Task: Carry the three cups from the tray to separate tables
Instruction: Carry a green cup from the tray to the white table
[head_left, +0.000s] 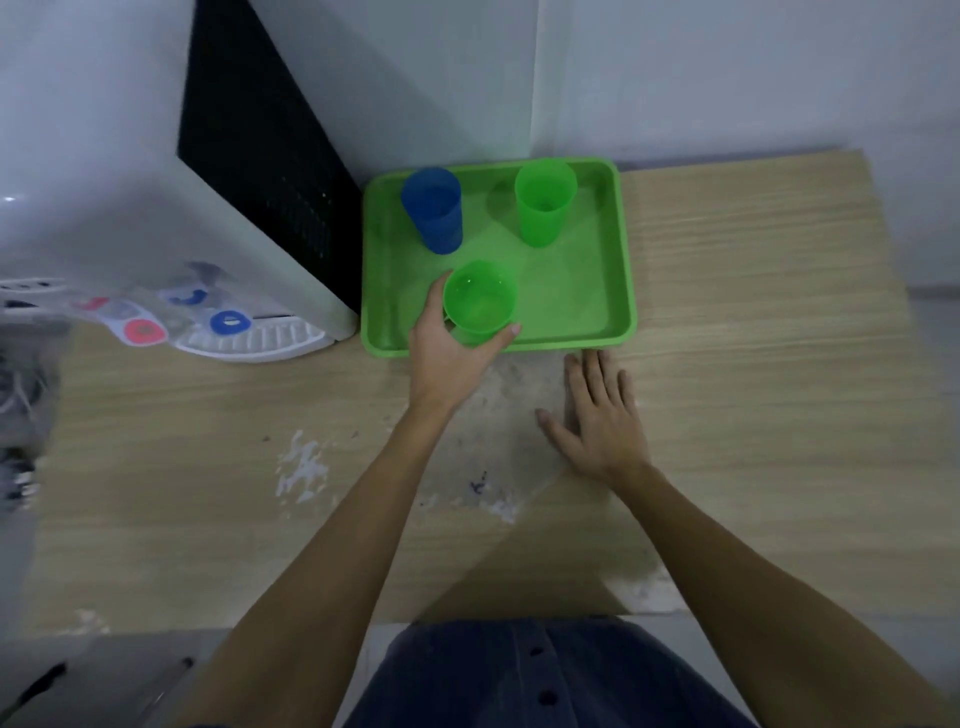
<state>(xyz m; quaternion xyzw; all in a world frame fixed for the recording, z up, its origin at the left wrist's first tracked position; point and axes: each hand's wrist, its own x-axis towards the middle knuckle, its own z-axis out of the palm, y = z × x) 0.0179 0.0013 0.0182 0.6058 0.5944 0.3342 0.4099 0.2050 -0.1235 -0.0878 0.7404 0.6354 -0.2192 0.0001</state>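
A green tray (597, 291) lies at the back of a wooden table, against the wall. A blue cup (434, 210) stands at its back left and a green cup (544, 202) at its back right. A second green cup (479, 302) is at the tray's front edge, with my left hand (447, 353) wrapped around it, thumb on the left and fingers curling round the right side. My right hand (597, 415) rests flat on the table just in front of the tray, fingers spread, holding nothing.
A white water dispenser (156, 249) with red and blue taps stands to the left of the tray, its black back close to the tray's left rim. The wooden table (753, 364) has worn, peeled patches near the middle. The wall is right behind the tray.
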